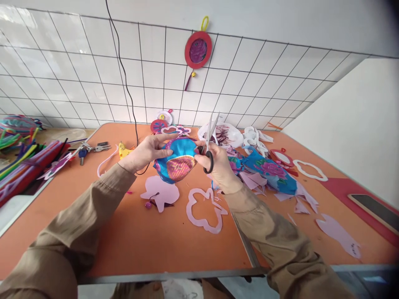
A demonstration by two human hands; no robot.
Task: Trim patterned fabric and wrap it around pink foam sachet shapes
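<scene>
Between both hands, above the table, is a piece of blue patterned fabric [182,151] with a pink and gold section. My left hand [148,151] pinches its left side, thumb in front. At its right edge, the fingers of my right hand [218,164] grip the cloth and also carry black-handled scissors [211,135], blades pointing up. Below them on the tabletop lie a pink cloud-like cutout [162,191] with a dark cord and bead, and a pink outline frame [190,211].
Blue floral cloth [268,168] and pink scraps [254,180] lie to the right, near a white frame [310,170] and a phone [374,209]. Keys [93,148] and coloured pipe cleaners [28,162] are leftward. A round red ornament [188,54] hangs on the tiled wall.
</scene>
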